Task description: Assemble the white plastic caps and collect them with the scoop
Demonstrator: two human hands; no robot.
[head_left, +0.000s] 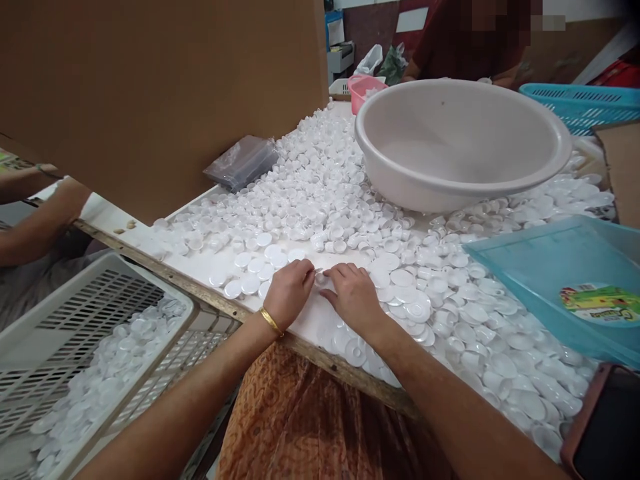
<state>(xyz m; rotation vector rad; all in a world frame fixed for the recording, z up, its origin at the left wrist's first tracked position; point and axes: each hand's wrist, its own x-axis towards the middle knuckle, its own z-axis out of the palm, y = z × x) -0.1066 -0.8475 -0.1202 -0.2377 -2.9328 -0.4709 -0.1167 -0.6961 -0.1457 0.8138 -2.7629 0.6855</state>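
Note:
My left hand is closed in a pinch at the near part of the table, with a small white plastic piece at its fingertips. Facing it, my right hand has its curled fingers at the other side of the same piece, its thumb lower down. The fingers partly hide the piece, so its exact shape is unclear. Left of my hands lie several flat white discs. To the right, more white discs overlap in a loose heap. Small white cup-like pieces spread thickly beyond.
A large whitish basin rests on the pieces. At right are a blue translucent tray, a phone and a blue basket. A cardboard box and a crate of white pieces are left. Other people's arms show.

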